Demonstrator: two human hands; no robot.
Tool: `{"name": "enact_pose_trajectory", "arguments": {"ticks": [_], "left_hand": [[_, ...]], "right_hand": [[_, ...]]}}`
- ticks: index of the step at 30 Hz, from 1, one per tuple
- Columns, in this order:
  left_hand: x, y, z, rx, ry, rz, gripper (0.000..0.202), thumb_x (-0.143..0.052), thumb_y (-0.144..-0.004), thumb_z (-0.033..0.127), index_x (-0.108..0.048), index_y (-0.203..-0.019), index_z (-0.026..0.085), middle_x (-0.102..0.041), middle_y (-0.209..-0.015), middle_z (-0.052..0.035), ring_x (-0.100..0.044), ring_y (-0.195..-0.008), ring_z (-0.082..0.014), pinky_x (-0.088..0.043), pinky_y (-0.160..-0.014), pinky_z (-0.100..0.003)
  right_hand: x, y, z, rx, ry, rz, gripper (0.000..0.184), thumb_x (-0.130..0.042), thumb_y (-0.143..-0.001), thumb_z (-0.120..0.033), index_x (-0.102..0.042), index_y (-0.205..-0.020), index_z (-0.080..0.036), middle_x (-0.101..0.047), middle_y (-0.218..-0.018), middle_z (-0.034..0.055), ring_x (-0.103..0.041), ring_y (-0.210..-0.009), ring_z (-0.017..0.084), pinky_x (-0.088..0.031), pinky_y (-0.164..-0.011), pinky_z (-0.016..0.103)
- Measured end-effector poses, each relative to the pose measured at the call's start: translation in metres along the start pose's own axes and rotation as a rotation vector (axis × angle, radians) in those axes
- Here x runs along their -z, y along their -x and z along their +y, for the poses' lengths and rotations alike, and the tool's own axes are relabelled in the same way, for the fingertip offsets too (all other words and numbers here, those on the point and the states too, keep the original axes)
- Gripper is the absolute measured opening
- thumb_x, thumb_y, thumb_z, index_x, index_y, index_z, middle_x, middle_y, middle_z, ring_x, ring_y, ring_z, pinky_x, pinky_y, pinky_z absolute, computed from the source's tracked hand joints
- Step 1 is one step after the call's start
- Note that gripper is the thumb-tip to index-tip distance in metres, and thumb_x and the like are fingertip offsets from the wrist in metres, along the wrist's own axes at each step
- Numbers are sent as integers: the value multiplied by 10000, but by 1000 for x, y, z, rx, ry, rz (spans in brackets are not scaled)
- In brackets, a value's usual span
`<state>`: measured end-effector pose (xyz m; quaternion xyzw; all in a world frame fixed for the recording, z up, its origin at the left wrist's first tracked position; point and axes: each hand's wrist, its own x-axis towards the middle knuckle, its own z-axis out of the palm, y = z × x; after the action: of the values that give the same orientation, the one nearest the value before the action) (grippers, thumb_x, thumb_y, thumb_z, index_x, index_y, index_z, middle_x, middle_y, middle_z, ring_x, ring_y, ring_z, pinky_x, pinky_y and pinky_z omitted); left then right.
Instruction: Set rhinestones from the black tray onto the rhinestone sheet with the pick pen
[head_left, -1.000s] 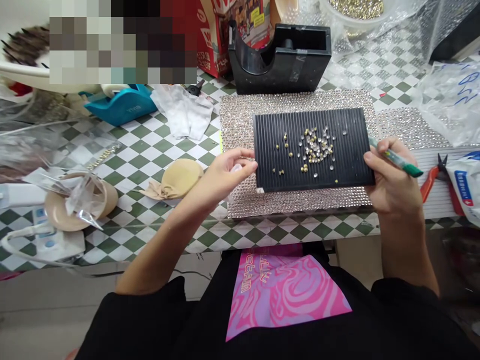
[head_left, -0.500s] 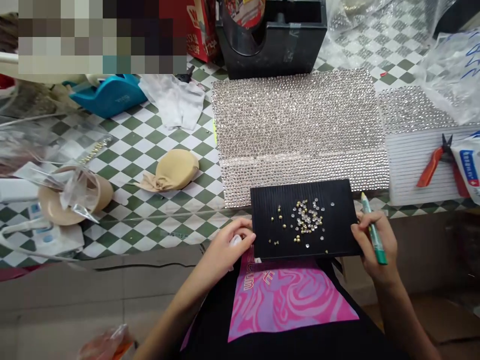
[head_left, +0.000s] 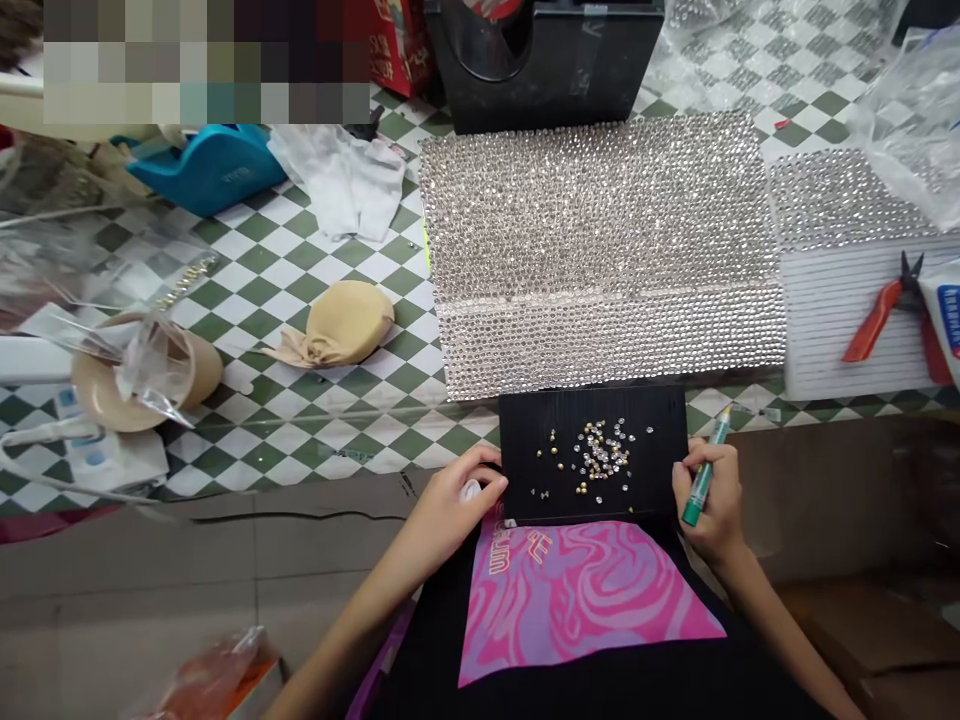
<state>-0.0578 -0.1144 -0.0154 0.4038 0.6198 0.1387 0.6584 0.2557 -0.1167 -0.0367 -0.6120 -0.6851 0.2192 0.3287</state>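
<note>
A black tray (head_left: pixel 525 420) lies over my lap at the table's front edge. Loose clear rhinestones and small gold beads (head_left: pixel 600 455) are scattered on it, mostly bunched right of its middle. My left hand (head_left: pixel 461 495) pinches the tray's left edge between thumb and fingers, with a small white thing showing inside the curled fingers. At the right edge, my right hand (head_left: pixel 712 500) grips a green pen (head_left: pixel 707 470) with a yellowish tip pointing up and away from me. Its fingers are beside the tray's edge; whether they also press on it is hard to tell.
Beyond the tray lies a rhinestone sheet (head_left: pixel 600 230). Red-handled pliers (head_left: pixel 877 320) rest on a white ridged board (head_left: pixel 825 350) at right. Leftward are a beige pouch (head_left: pixel 351 320), a beige cup (head_left: pixel 202 370) and a blue tape dispenser (head_left: pixel 210 170). A black dispenser (head_left: pixel 555 80) stands behind.
My right hand has shifted left with the pen, which now leans the other way, its tip to the right. The tray appears less tilted, and the table things sit slightly higher in view.
</note>
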Motion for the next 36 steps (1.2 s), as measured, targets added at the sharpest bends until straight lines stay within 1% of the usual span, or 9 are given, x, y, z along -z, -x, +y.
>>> {"name": "enact_pose_trajectory", "arguments": {"ticks": [10,14,17,23,26,29,32,34,36], "left_hand": [[-9,0,-2,30,-43,39,291,-527,-792,450,-555,-952,209,-668,-807,0,-663,-812,-181,-450,-844,-320],[-12,0,-2,38,-29,75,310,-519,-779,472,-559,-931,205,-681,-885,-25,-673,-833,-177,-482,-839,-312],[-11,-1,-3,58,-39,84,316,-529,-768,492,-577,-875,198,-688,-848,-34,-669,-815,-185,-491,-805,-312],[-10,-1,-4,64,-69,-33,302,-534,-797,483,-603,-738,195,-672,-711,-6,-622,-694,-163,-464,-691,-273],[0,2,-1,47,-81,-113,294,-536,-835,468,-631,-746,204,-694,-745,0,-631,-728,-163,-462,-710,-266],[27,8,11,20,-159,-171,291,-519,-885,479,-675,-937,239,-731,-844,6,-660,-819,-166,-469,-774,-260],[58,12,28,-35,-264,53,356,-426,-935,514,-665,-962,251,-610,-591,47,-581,-610,-129,-438,-656,-232],[68,11,39,-65,-251,228,386,-396,-947,536,-642,-889,244,-458,-481,72,-464,-479,-113,-381,-538,-225],[67,5,47,-91,-263,229,391,-383,-952,530,-616,-837,238,-432,-467,75,-430,-450,-109,-354,-506,-227]], "right_hand": [[1,-2,2,-23,78,-23,105,-524,-863,-169,-443,-919,-206,-542,-855,4,-567,-736,87,-438,-683,205],[1,-7,0,-47,108,-35,93,-529,-868,-195,-453,-921,-206,-563,-840,-5,-541,-628,71,-428,-612,196],[2,-8,-3,-56,127,-31,97,-542,-866,-204,-465,-924,-203,-571,-806,-15,-506,-543,59,-412,-539,188],[10,-12,3,-39,159,20,121,-556,-879,-236,-521,-987,-194,-601,-784,1,-570,-600,95,-456,-562,212],[19,-16,13,-5,139,85,207,-523,-904,-239,-539,-1104,-188,-631,-796,16,-609,-644,112,-481,-615,239],[25,-26,18,28,87,132,332,-439,-957,-338,-536,-1241,-196,-660,-848,42,-603,-622,122,-487,-617,279],[25,-41,14,64,-83,124,429,-344,-983,-451,-601,-1217,-199,-678,-948,87,-658,-757,183,-526,-750,383],[20,-51,8,74,-219,83,377,-378,-978,-415,-640,-1152,-207,-681,-966,87,-672,-814,201,-531,-801,415],[14,-59,2,81,-296,19,252,-477,-941,-303,-659,-1092,-216,-684,-929,63,-669,-772,178,-539,-735,367]]}}
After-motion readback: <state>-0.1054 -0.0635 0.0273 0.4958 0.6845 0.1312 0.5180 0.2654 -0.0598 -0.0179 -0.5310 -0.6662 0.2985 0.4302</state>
